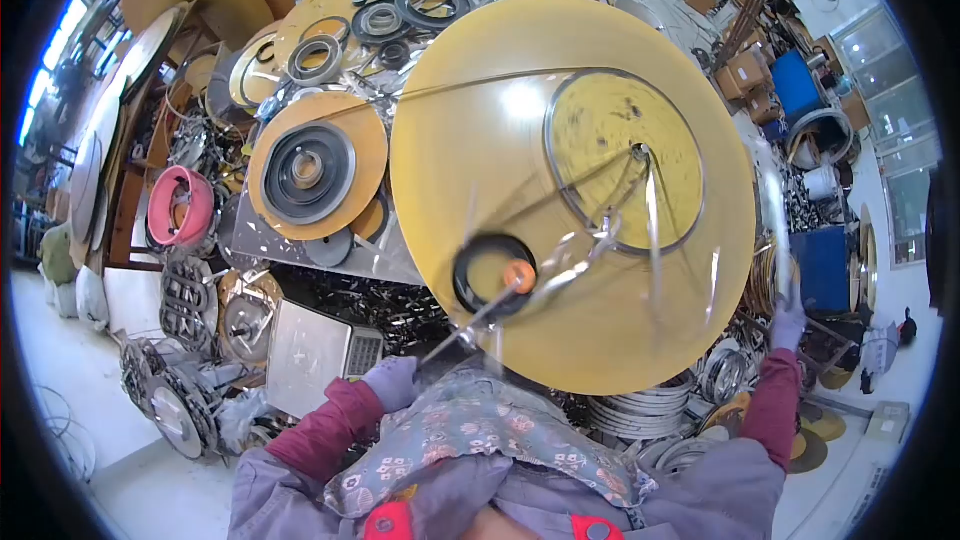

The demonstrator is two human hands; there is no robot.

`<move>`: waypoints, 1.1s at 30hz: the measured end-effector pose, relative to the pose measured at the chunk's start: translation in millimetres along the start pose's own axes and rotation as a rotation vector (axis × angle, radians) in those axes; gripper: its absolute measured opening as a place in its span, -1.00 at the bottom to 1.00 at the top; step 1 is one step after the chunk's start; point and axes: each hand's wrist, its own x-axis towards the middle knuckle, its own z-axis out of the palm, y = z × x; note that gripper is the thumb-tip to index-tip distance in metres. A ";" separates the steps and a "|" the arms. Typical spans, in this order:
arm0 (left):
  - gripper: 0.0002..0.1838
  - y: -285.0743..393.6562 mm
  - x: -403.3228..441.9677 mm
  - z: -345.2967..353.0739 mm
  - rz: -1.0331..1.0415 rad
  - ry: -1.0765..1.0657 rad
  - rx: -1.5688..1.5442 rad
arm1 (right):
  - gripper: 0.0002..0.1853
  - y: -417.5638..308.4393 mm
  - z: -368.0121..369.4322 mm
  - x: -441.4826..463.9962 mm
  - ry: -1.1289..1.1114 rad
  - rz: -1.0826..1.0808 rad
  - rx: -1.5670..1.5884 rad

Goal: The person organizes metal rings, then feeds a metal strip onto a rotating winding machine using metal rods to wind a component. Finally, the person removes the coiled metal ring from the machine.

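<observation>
My left hand (394, 382), in a pale lavender glove, is closed around the near end of a thin metal rod (450, 342). An orange round piece (519, 277) sits at the rod's far end, over a black ring (463, 285). That ring lies on a large yellow disc (460, 160). A smaller yellow disc with a metal rim (590, 130) rests on the large one, with blurred shiny strips across it. Beyond the large disc's right edge, my gloved right hand (787, 328) grips a long, pale, shiny strip (778, 230), smeared by motion.
Left of the large disc, an orange-tan disc (370, 140) carries a black ring (335, 155). A pink tub (178, 205) stands farther left, above a pale metal box (305, 355). Stacked metal rings (640, 410) lie below the large disc. Cardboard boxes (748, 70) are at right.
</observation>
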 end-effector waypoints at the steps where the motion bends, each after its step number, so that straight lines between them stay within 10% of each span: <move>1: -0.74 -1.7 -2.9 -5.5 -0.022 0.047 -0.015 | -0.55 -24.8 16.8 -16.0 0.046 -0.256 0.059; 16: -0.77 -37.5 -20.6 3.0 -0.113 0.115 -0.056 | -0.59 -165.1 68.5 -110.6 -0.311 -0.400 0.263; 22: -0.78 -50.1 -16.0 -8.2 -0.132 0.115 -0.007 | -0.58 -58.6 33.3 -182.8 -0.270 -0.633 0.066; 33: -0.67 -29.3 -1.5 16.1 0.064 -0.399 0.258 | -0.50 193.4 -109.8 -256.4 -0.243 0.048 -0.524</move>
